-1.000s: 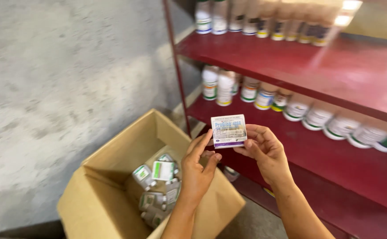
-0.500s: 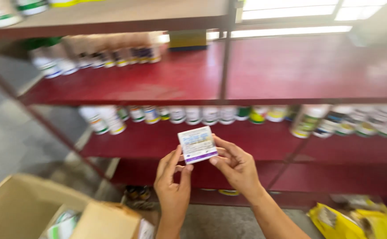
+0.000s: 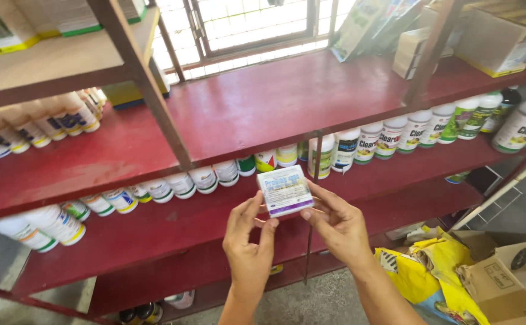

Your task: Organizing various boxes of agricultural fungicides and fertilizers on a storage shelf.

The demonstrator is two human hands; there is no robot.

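shelving: big red metal rack (image 3: 263, 102) fills pretty much the whole view, three red boards stacked one above the other with brown uprights, plus a paler board (image 3: 46, 63) up in the top left corner

window: barred window (image 3: 245, 24) behind the top red board, lots of daylight coming through

bottle row: long line of white bottles (image 3: 389, 135) with coloured labels on the middle red board, running from far left to far right; the ones at the left end lie tipped over, the ones on the right stand upright with a couple of green caps

upper bottles: another bunch of white bottles (image 3: 46, 123) on the top red board at the left, lying on their sides

boxes up top: cardboard cartons (image 3: 503, 36) and some leaning flat packets (image 3: 365, 24) at the top right

floor stuff: crumpled yellow bag (image 3: 431, 271) and an open cardboard box (image 3: 509, 277) at the bottom right, right next to each other

left hand: left hand (image 3: 248, 241) raised in front of the rack, fingertips curled onto the left edge of the small box

right hand: right hand (image 3: 335, 222) gripping it from the right side and underneath, thumb on the lower edge

small box: little white carton with a purple strip, small box (image 3: 284, 190), pinched between both hands, printed face toward the camera, held up in front of the middle board just below the bottle row, not touching the rack
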